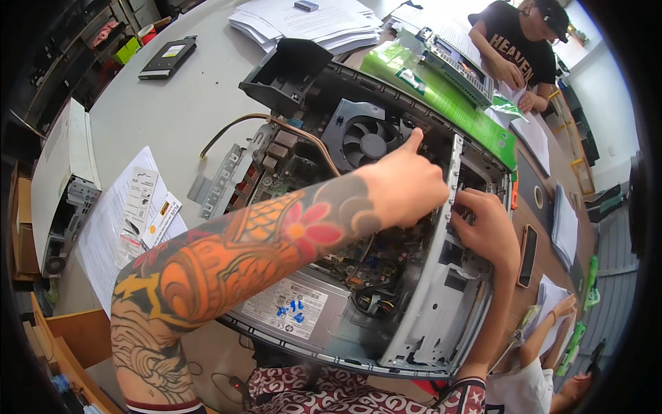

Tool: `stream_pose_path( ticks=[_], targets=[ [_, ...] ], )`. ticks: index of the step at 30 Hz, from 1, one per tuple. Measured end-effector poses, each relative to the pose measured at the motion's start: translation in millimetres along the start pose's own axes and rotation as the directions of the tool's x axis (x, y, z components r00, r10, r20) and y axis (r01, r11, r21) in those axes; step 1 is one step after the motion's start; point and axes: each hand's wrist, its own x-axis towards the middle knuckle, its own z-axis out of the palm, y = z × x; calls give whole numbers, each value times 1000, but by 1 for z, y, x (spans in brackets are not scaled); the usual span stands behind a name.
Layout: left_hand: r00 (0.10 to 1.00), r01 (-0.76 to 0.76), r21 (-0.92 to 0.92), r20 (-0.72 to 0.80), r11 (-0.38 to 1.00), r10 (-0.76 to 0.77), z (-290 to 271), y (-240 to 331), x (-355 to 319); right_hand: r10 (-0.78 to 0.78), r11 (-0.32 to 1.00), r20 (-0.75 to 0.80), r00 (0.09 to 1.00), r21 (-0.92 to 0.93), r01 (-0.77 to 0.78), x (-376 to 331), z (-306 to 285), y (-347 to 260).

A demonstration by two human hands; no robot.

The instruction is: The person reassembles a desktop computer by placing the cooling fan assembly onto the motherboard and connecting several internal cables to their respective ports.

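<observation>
Opened desktop computer case [414, 324] directly under both hands. Left hand [407, 186] curled, thumb up, inside by metal drive bay wall [452, 200]; right hand [486, 228] fingers hooked over it. Cooling fan [369, 141] just beyond left hand.

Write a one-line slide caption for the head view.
Both hands work inside an open desktop computer case: left hand by the fan, right hand at the case's metal edge.

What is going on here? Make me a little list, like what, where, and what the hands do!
thing: open computer case on a grey table
left hand: left hand reaches inside, near the metal frame
right hand: right hand grips the frame edge
inside: black fan, power supply box, wires
nearby: paper stacks, black drive, phone
others: a person sitting across the table
</observation>
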Motion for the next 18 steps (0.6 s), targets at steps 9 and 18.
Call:
stream_pose_path(
  ticks=[9, 18],
  targets=[
    [989, 129, -3, -77, 992, -129, 9, -15, 15, 4, 1000, 6, 1000, -4, -4, 2, 3, -8],
    [946, 153, -1, -290, 988, -147, 31, -8, 27, 36, 999, 16, 999, 5, -36, -8, 3, 5]
  ],
)
